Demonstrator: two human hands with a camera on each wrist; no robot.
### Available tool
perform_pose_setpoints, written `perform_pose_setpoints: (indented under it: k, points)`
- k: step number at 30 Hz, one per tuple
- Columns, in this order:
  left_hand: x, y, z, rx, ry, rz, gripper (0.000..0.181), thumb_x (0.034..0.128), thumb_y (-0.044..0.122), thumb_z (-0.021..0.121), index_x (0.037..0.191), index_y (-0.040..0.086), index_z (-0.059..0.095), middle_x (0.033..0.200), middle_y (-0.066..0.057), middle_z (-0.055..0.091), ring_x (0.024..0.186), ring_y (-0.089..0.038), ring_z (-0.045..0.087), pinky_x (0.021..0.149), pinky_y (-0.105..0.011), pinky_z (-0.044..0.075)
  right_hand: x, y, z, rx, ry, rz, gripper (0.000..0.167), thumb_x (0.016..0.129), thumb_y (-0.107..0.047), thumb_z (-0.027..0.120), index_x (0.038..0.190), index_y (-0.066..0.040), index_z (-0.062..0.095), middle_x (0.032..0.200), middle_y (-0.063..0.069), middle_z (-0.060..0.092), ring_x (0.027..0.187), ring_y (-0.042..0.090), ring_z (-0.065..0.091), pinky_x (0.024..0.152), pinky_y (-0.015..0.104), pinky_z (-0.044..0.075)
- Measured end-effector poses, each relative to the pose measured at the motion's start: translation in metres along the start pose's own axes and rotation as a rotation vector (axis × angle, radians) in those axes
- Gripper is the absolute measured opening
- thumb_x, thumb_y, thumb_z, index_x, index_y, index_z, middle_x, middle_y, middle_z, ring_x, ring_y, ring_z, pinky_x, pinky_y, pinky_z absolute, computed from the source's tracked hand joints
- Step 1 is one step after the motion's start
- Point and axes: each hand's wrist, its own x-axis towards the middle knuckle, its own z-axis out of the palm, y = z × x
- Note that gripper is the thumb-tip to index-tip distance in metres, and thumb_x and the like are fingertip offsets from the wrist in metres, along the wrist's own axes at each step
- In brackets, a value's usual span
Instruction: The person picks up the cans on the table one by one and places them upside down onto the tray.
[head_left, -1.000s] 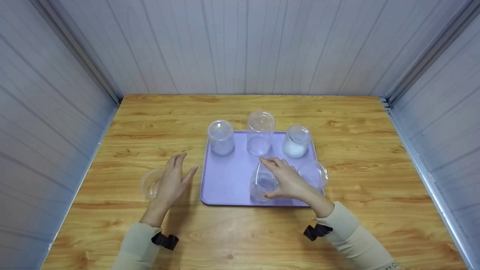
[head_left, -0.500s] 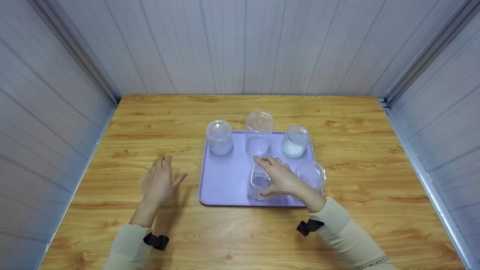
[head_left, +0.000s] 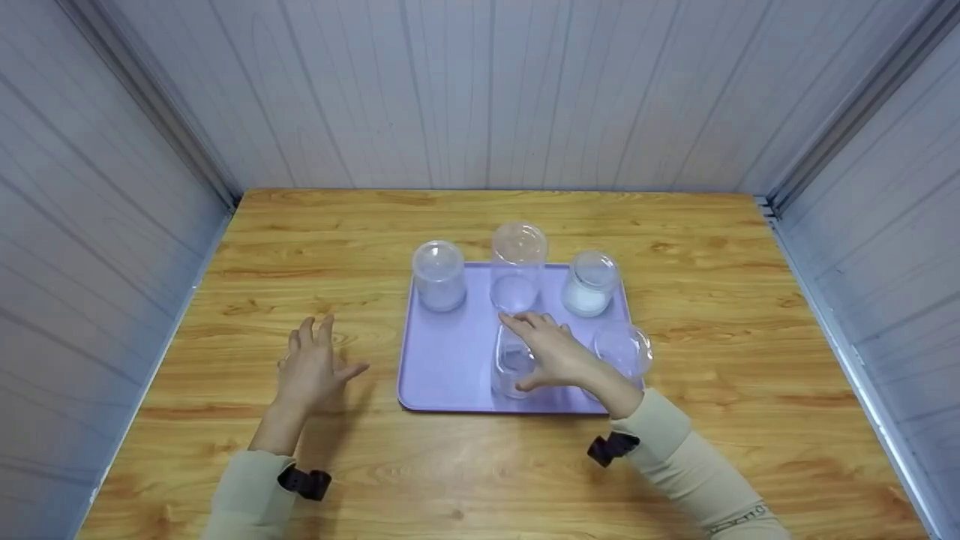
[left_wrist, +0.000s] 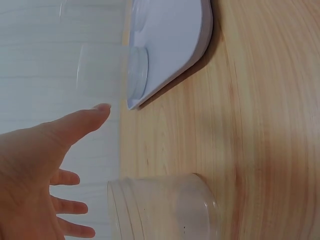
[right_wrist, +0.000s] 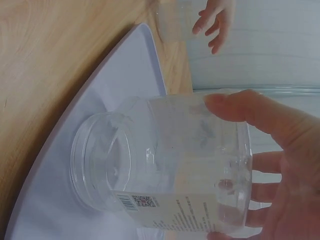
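My right hand (head_left: 555,354) grips a clear plastic jar (right_wrist: 165,155) near the front edge of the lilac tray (head_left: 450,360). In the right wrist view its threaded neck points down at the tray, and its side bears a printed label (right_wrist: 165,210). My thumb is on one side of the jar's upper end, with the fingers round the other. Left of the tray my left hand (head_left: 307,371) hovers with spread fingers, holding nothing. Another clear jar (left_wrist: 165,207) stands on the table close to it, apart from the thumb; the hand mostly hides this jar in the head view.
On the tray's back half stand a cloudy clear jar (head_left: 440,276), a taller clear jar (head_left: 519,262) and a jar with something white inside (head_left: 591,285). A clear jar (head_left: 624,351) stands at the tray's right side. Panelled walls (head_left: 450,90) border the wooden table (head_left: 465,472).
My left hand has moved left, away from the tray and over the jar there. The right hand has shifted slightly left, still gripping its jar.
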Motion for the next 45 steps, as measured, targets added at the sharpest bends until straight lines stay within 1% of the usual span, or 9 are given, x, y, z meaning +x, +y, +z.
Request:
perform_pose_setpoints:
  k: [7, 13, 16, 20, 24, 30, 36, 42, 45]
  points:
    - [0.001, -0.004, -0.001, -0.027, -0.067, -0.046, 0.096, 0.0693, 0.042, 0.072, 0.136, -0.003, 0.02, 0.133, -0.035, 0.013, 0.117, -0.057, 0.016, 0.078, -0.071, 0.027, 0.002, 0.001, 0.0, 0.025, -0.004, -0.014, 0.099, 0.055, -0.027, 0.082, 0.138, -0.01, 0.03, 0.128, 0.014, 0.04, 0.111, 0.033, 0.038, 0.08, 0.055, 0.036]
    - [0.002, -0.004, -0.003, -0.027, -0.102, -0.066, 0.093, 0.0719, 0.039, 0.07, 0.136, -0.006, 0.019, 0.132, -0.038, 0.012, 0.115, -0.058, 0.017, 0.084, -0.067, 0.028, 0.004, 0.003, 0.0, 0.029, -0.018, -0.015, 0.098, 0.057, -0.026, 0.081, 0.139, -0.009, 0.029, 0.128, 0.014, 0.039, 0.113, 0.034, 0.037, 0.081, 0.055, 0.035]
    - [0.002, -0.005, -0.004, -0.028, -0.096, -0.057, 0.089, 0.0739, 0.039, 0.069, 0.135, -0.006, 0.022, 0.131, -0.038, 0.016, 0.113, -0.057, 0.022, 0.082, -0.065, 0.031, 0.005, 0.003, 0.0, 0.031, -0.035, -0.005, 0.099, 0.057, -0.026, 0.081, 0.139, -0.011, 0.028, 0.129, 0.013, 0.039, 0.115, 0.033, 0.036, 0.083, 0.056, 0.034]
    - [0.001, -0.007, -0.005, -0.028, -0.072, -0.034, 0.079, 0.0778, 0.038, 0.065, 0.132, -0.007, 0.029, 0.129, -0.038, 0.021, 0.11, -0.057, 0.028, 0.073, -0.062, 0.04, 0.006, 0.004, 0.0, 0.035, -0.047, 0.01, 0.099, 0.058, -0.026, 0.081, 0.14, -0.011, 0.028, 0.13, 0.014, 0.038, 0.116, 0.033, 0.035, 0.084, 0.057, 0.033]
    - [0.001, -0.009, -0.005, -0.019, -0.054, -0.033, 0.072, 0.0798, 0.032, 0.065, 0.13, -0.008, 0.032, 0.128, -0.037, 0.023, 0.109, -0.055, 0.029, 0.067, -0.061, 0.043, 0.007, 0.004, 0.0, 0.036, -0.05, 0.016, 0.098, 0.058, -0.026, 0.081, 0.139, -0.011, 0.028, 0.13, 0.015, 0.038, 0.117, 0.033, 0.034, 0.085, 0.058, 0.032]
    - [0.0, -0.011, -0.004, -0.012, -0.047, -0.056, 0.069, 0.0798, 0.027, 0.065, 0.128, -0.01, 0.033, 0.126, -0.037, 0.027, 0.108, -0.054, 0.032, 0.072, -0.064, 0.039, 0.007, 0.004, 0.0, 0.032, -0.055, 0.016, 0.098, 0.058, -0.027, 0.081, 0.14, -0.012, 0.028, 0.129, 0.014, 0.039, 0.117, 0.032, 0.034, 0.085, 0.057, 0.032]
    - [-0.001, -0.012, -0.004, -0.001, -0.014, -0.059, 0.068, 0.0781, 0.023, 0.067, 0.126, -0.012, 0.035, 0.122, -0.038, 0.033, 0.103, -0.053, 0.037, 0.074, -0.065, 0.036, 0.008, 0.004, 0.0, 0.046, -0.051, 0.002, 0.098, 0.058, -0.025, 0.08, 0.139, -0.01, 0.028, 0.129, 0.014, 0.039, 0.117, 0.032, 0.034, 0.084, 0.057, 0.032]
    - [0.0, -0.012, -0.004, 0.009, -0.031, -0.079, 0.064, 0.0783, 0.024, 0.067, 0.124, -0.011, 0.039, 0.123, -0.037, 0.033, 0.105, -0.054, 0.034, 0.077, -0.069, 0.03, 0.008, 0.005, -0.001, 0.042, -0.05, 0.004, 0.098, 0.058, -0.027, 0.08, 0.14, -0.011, 0.028, 0.129, 0.013, 0.039, 0.117, 0.031, 0.035, 0.085, 0.058, 0.032]
    - [0.0, -0.013, -0.003, 0.007, -0.034, -0.086, 0.063, 0.078, 0.024, 0.067, 0.123, -0.011, 0.041, 0.123, -0.036, 0.032, 0.106, -0.054, 0.033, 0.074, -0.071, 0.029, 0.008, 0.005, -0.001, 0.046, -0.052, 0.005, 0.098, 0.058, -0.027, 0.081, 0.14, -0.012, 0.028, 0.13, 0.014, 0.038, 0.118, 0.032, 0.034, 0.086, 0.059, 0.031]
